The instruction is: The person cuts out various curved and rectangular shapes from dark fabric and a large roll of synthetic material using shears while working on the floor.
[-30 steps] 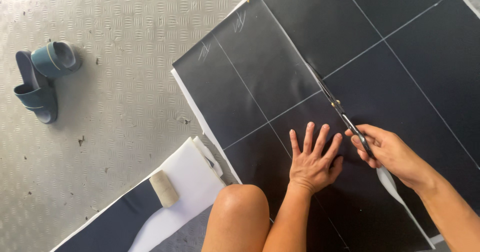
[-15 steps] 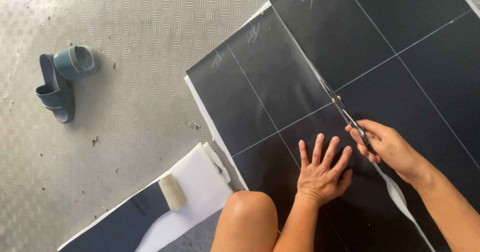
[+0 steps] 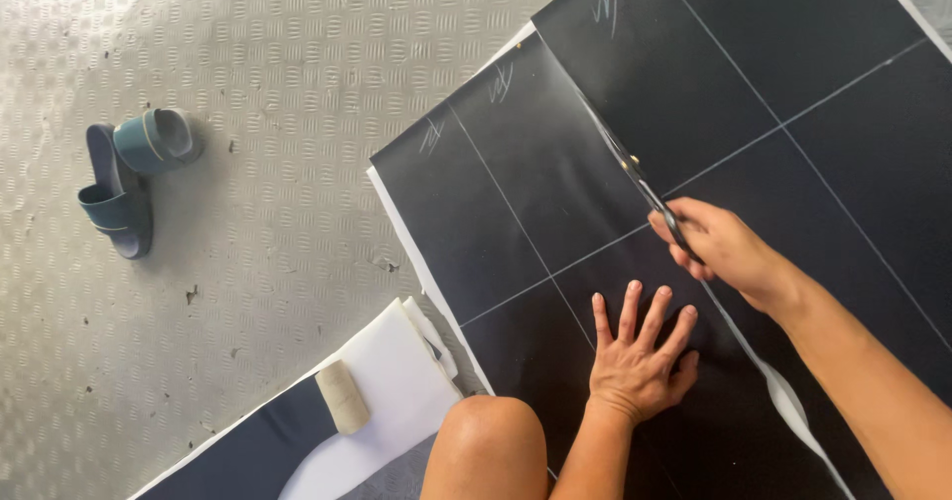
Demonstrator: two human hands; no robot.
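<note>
Black sheet (image 3: 555,192) lies on checker-plate floor (image 3: 278,54) near blue sandals (image 3: 129,178), left hand (image 3: 640,361) pressing it flat, fingers spread, right hand (image 3: 724,247) clenched around scissors (image 3: 640,183) on its chalk line.

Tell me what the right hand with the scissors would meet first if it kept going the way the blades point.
Only more dark sheet along the chalk line; the right hand and scissors seem clear until its top edge.

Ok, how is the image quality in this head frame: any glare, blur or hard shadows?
Head view: sharp overall, no motion blur on the left hand or the right hand with the scissors. Soft sheen on the dark sheet near its chalk lines, bright washed-out patch on the metal floor at top left. Shadows are faint, under the sandals.
</note>
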